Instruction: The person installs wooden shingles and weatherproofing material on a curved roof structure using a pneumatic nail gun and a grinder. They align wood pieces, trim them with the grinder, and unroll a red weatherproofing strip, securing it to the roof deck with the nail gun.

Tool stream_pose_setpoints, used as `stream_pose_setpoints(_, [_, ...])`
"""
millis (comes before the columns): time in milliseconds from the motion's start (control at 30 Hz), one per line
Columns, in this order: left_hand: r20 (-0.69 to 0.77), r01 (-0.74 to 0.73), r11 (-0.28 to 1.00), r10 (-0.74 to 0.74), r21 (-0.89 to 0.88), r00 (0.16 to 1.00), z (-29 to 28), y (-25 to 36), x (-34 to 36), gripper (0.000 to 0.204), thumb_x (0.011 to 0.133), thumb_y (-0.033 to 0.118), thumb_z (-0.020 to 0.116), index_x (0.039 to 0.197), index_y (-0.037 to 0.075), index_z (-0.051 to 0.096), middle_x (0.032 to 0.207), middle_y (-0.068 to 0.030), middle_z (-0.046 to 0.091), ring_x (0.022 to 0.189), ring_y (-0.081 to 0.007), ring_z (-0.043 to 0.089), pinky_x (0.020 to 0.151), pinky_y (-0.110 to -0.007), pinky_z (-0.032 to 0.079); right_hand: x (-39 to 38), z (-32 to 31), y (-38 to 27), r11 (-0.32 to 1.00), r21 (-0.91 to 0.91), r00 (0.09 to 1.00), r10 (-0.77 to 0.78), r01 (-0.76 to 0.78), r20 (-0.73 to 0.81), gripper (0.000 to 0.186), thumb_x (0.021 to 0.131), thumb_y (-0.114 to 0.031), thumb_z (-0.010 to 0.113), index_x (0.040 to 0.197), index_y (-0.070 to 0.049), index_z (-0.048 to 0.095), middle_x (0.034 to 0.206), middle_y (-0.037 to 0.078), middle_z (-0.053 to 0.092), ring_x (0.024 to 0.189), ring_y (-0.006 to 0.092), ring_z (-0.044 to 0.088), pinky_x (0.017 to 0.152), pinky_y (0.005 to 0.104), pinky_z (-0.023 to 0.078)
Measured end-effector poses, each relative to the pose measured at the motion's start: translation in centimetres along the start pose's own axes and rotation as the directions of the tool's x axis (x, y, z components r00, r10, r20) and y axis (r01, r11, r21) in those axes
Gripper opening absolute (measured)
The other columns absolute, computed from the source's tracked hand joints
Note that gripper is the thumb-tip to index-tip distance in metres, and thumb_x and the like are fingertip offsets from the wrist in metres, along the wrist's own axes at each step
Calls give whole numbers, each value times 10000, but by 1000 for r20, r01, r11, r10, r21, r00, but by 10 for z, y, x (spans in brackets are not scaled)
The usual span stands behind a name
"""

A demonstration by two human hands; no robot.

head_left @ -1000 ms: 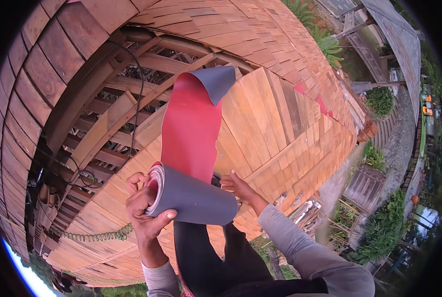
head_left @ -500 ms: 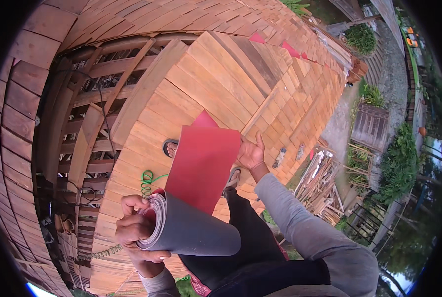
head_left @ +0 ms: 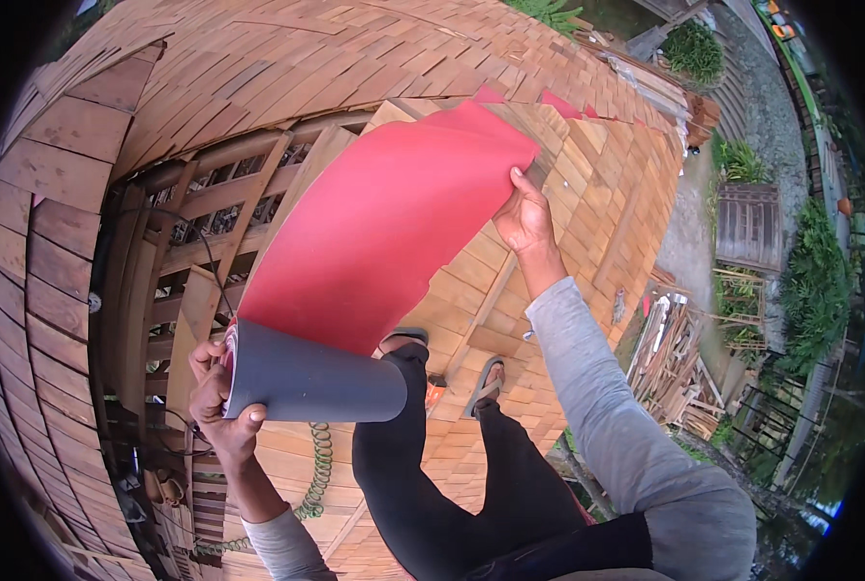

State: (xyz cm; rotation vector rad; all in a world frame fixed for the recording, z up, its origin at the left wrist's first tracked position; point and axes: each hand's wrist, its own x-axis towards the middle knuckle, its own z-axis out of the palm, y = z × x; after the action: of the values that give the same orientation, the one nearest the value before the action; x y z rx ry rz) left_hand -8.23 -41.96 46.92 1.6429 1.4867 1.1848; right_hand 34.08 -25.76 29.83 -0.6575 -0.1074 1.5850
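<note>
A roll [head_left: 316, 376] of sheet material, dark grey outside and red on its inner face, lies across the front of my body. My left hand [head_left: 223, 402] grips the roll's left end, with the thumb along the grey side and fingers at the layered edge. From the roll, a long red sheet [head_left: 384, 213] stretches up and away, bowed in the middle. My right hand [head_left: 526, 218] pinches its far right corner between thumb and fingers. The sheet covers part of the wooden boards below it.
I stand in sandals on sloping wooden shingles [head_left: 587, 223]. To the left is an open frame of battens [head_left: 224, 228] with gaps and a black cable. A green coiled hose [head_left: 318, 474] lies below my left arm. Scrap wood [head_left: 679, 363] is piled on the ground beyond the right edge.
My right hand, spread beside the sheet before, now grips its corner and is farther away. More red sheet is unrolled. The roll and my left hand have moved left and up.
</note>
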Motion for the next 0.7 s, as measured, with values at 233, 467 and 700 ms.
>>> stream_pose_setpoints(233, [-70,398,916,-395,43,916,-2,-207,-19,442,859,273,852,704,28,518,1078,-66,568,1145,-213,476,1002,-406,380,76,-102,126,871,-355,940,306,-339,-149,701,1035,-83,588,1628,-184,229,1382,70,577,1199,246,608,1070,490,501])
stream_pose_setpoints(467, [-236,635,721,-590,278,773,16,-369,-94,340,851,237,848,767,-36,662,706,-141,571,710,-228,514,713,-402,439,125,-152,227,-174,-966,966,137,-193,-218,1054,934,-324,766,1692,-229,40,1614,256,337,1436,420,446,1108,606,452])
stream_pose_setpoints(700, [-296,492,729,-394,476,870,-8,-398,-141,366,823,261,875,785,-55,694,690,-182,627,649,-323,567,682,-471,470,185,-92,256,-551,-819,986,120,160,112,1047,891,-593,720,1688,-191,172,1724,280,-84,1604,459,-20,1206,728,198])
